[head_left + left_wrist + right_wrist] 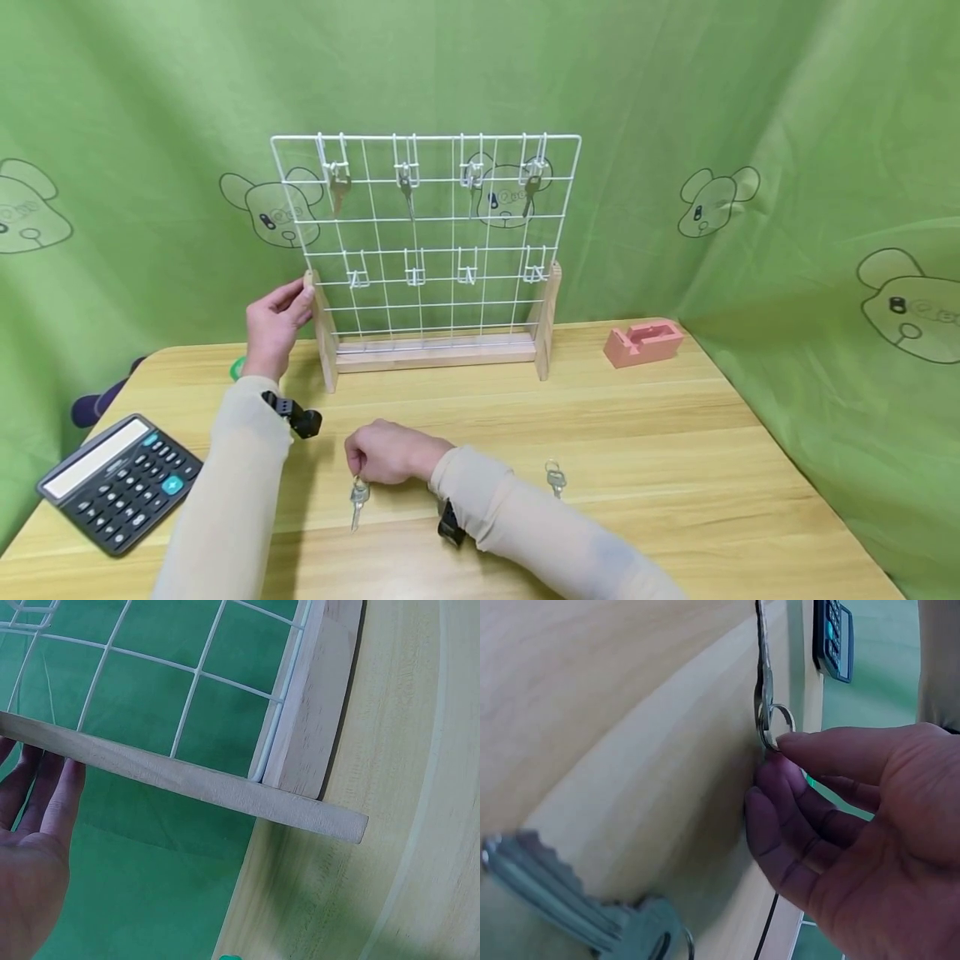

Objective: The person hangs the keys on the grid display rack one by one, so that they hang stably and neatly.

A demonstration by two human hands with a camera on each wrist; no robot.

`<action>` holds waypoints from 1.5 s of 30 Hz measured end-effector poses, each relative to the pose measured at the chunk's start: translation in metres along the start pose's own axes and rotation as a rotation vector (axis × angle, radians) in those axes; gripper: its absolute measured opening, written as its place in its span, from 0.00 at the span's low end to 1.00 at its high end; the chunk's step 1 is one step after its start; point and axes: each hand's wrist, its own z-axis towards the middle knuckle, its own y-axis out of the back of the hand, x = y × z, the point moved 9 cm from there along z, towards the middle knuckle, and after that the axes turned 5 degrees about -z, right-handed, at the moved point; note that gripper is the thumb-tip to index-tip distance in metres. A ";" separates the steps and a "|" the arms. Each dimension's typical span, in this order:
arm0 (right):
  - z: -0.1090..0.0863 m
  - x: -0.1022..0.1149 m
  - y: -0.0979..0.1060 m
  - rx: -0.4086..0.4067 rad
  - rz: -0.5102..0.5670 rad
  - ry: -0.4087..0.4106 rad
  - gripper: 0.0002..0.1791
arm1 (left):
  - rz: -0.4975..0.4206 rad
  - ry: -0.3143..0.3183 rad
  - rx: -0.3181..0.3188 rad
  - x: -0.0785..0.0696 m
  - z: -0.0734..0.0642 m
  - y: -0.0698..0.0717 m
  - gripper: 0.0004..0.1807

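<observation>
R hand (393, 451) has the key (359, 493) pinched by its ring (793, 720) in front of the wire rack (435, 359), prob so the blade (356, 518) hangs free, & L hand (275, 327) is gripping the rack's L side post (325, 342), imo to steady it.

Silvery key (360, 495) pinched by its ring (792, 718) before an upright white wire rack (453, 219).
</observation>
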 end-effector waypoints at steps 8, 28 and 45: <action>-0.003 -0.005 0.009 -0.044 0.117 0.014 0.11 | 0.017 0.001 -0.002 0.000 0.001 0.000 0.27; -0.018 -0.008 0.044 -0.165 0.361 0.069 0.07 | -0.026 0.007 -0.008 0.001 0.001 0.000 0.27; -0.022 -0.017 0.086 -0.315 0.412 0.021 0.04 | -0.038 0.006 -0.009 0.002 0.002 0.001 0.27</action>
